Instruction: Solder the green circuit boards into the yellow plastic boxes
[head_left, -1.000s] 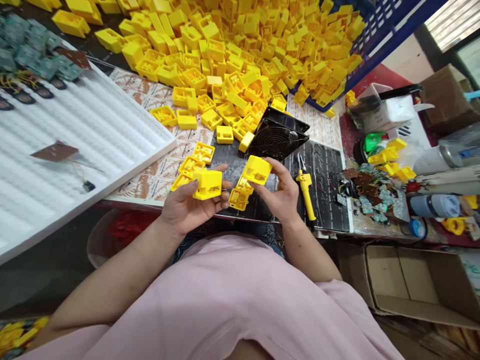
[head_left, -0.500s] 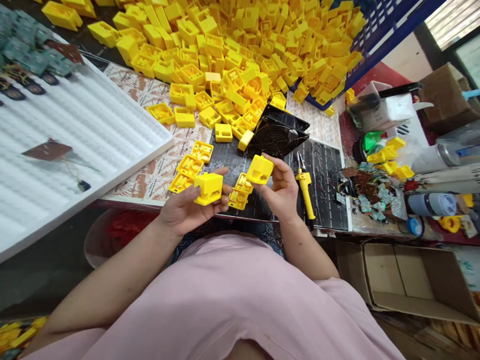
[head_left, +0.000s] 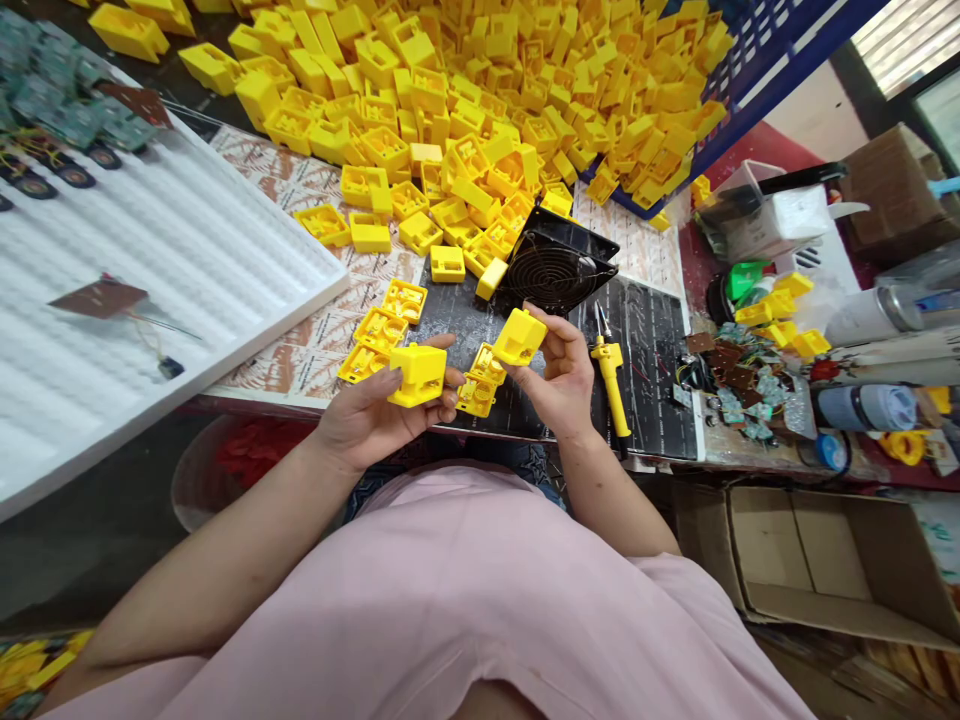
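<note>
My left hand (head_left: pixel 375 415) holds a yellow plastic case (head_left: pixel 418 376) between thumb and fingers, above the table's front edge. In my right hand (head_left: pixel 561 378) is a second yellow case (head_left: pixel 520 338), gripped by the fingertips and tilted. The two cases are apart. Between and below them, open yellow shells (head_left: pixel 477 394) lie on the black mat. Further open shells (head_left: pixel 381 330) form a short row behind my left hand. A black fan (head_left: pixel 559 270) stands just beyond my right hand, and a yellow soldering iron (head_left: pixel 612 385) lies to its right.
A large heap of yellow cases (head_left: pixel 450 100) covers the back, reaching a blue crate (head_left: pixel 780 70). White foam board (head_left: pixel 187 270) with circuit boards (head_left: pixel 67 90) is at left. Small parts (head_left: pixel 750 390) and jars lie right, above a cardboard box (head_left: pixel 840 560). A red-filled tub (head_left: pixel 255 455) sits below left.
The case in my right hand has turned slightly, so its dark-looking opening shows less. My left hand and its case have barely moved.
</note>
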